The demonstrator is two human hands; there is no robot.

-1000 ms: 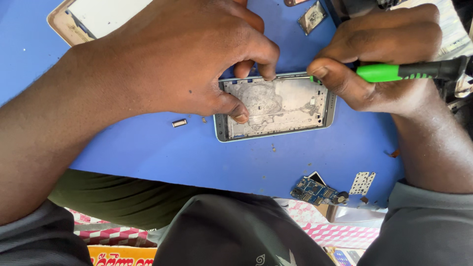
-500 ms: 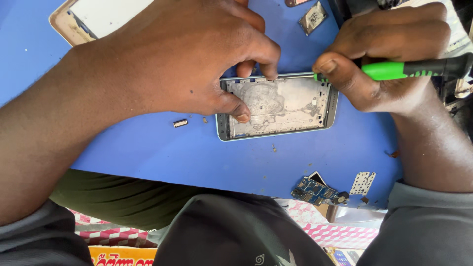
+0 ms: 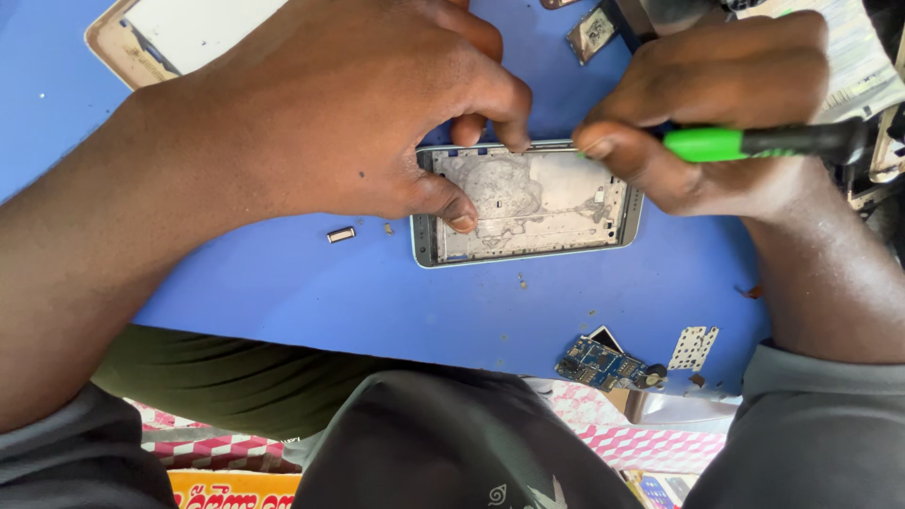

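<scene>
I see my left hand [image 3: 358, 123] curled over the left end of a stripped grey metal phone frame [image 3: 537, 203], thumb pressed onto its bare inner plate and fingertips hooked on its far rim, pinning it flat. The frame lies near the middle of the blue worktop [image 3: 283, 283], toward the far edge. My right hand [image 3: 716, 113] is closed around a green-and-black handled screwdriver [image 3: 754, 143], its tip hidden behind my thumb at the frame's far right corner. Judging by the layout, disassembly is well along: the frame looks gutted, a small blue circuit board [image 3: 603, 363] and a perforated metal shield [image 3: 693, 347] sit at the near edge, a tiny metal connector [image 3: 340, 234] beside the frame. Only corner work seems left.
</scene>
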